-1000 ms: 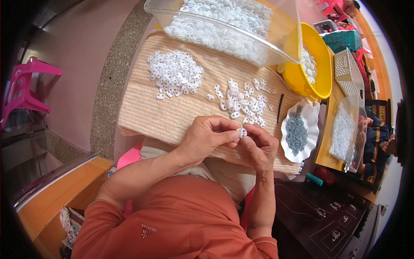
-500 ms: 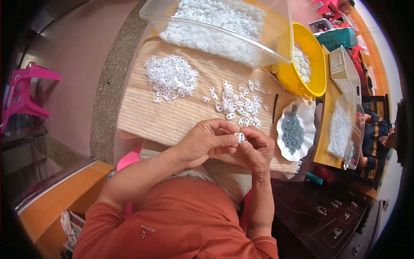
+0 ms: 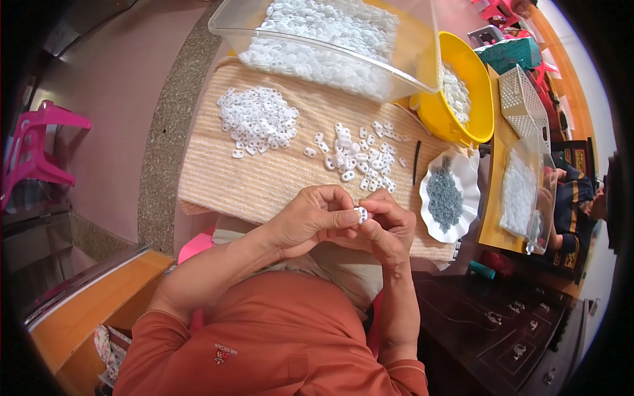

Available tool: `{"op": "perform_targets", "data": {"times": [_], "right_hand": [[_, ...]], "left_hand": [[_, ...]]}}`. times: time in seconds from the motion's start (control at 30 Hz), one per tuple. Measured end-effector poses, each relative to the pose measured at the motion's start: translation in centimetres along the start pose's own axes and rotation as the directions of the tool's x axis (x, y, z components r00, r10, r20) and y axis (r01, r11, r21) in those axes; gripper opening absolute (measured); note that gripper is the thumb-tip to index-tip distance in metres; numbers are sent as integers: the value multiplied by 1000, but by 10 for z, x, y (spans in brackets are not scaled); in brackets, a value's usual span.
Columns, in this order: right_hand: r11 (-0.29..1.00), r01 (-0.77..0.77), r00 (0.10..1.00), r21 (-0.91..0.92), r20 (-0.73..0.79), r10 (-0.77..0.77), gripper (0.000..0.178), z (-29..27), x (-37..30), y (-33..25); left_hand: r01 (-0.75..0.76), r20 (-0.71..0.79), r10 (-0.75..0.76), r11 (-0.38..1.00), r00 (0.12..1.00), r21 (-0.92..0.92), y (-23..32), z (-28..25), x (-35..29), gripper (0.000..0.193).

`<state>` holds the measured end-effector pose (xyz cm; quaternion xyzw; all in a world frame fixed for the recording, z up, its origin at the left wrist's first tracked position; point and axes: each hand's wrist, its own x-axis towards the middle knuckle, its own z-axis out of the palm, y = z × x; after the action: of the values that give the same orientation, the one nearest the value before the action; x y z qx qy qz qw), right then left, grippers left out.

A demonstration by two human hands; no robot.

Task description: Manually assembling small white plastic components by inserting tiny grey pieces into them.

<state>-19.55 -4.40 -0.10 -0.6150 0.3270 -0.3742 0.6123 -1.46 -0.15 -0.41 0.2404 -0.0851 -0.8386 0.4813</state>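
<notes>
Just past the towel's near edge, a small white plastic piece with dark holes (image 3: 361, 214) is pinched between my two hands. My left hand (image 3: 317, 216) grips it from the left, thumb and fingertips closed. From the right, the fingertips of my right hand (image 3: 391, 226) press against it; any smaller part between them is hidden. Beyond my hands lies a loose group of similar white two-holed pieces (image 3: 360, 158). A bigger heap of white pieces (image 3: 257, 119) sits farther left. A wavy-rimmed white dish (image 3: 467, 212), right of my right hand, holds small grey pieces (image 3: 446, 201).
A striped beige towel (image 3: 218, 178) covers the table. At its far side stand a clear plastic bin (image 3: 323, 47) of white pieces and a yellow basin (image 3: 487, 92). A black strip (image 3: 417, 162) lies near the dish. Another person (image 3: 571, 198) is at the right.
My fingers have shifted slightly around the white piece, which has turned a little in their grip. The whole view has drifted slightly left.
</notes>
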Motion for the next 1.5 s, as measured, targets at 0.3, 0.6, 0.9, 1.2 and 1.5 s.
{"op": "perform_targets", "data": {"times": [0.3, 0.6, 0.9, 1.2, 1.5], "right_hand": [[999, -31, 999, 11, 18, 31, 27, 0, -2, -4], [971, -147, 986, 191, 104, 128, 18, -11, 0, -7], [909, -105, 952, -404, -305, -26, 12, -43, 18, -40], [619, 169, 629, -767, -399, -667, 22, -89, 83, -98], [615, 5, 846, -788, -325, -423, 17, -97, 80, -71]], "left_hand": [[-30, 4, 30, 998, 1000, 55, -2, 3, 1, 10], [-14, -9, 15, 987, 1000, 162, -2, 6, -1, 15], [-5, -57, 9, 997, 998, 71, 1, 12, -2, 12], [-56, -78, 66, 991, 995, 119, -3, 8, -2, 9], [-146, -154, 175, 972, 972, 184, 3, 4, 0, 9]]}}
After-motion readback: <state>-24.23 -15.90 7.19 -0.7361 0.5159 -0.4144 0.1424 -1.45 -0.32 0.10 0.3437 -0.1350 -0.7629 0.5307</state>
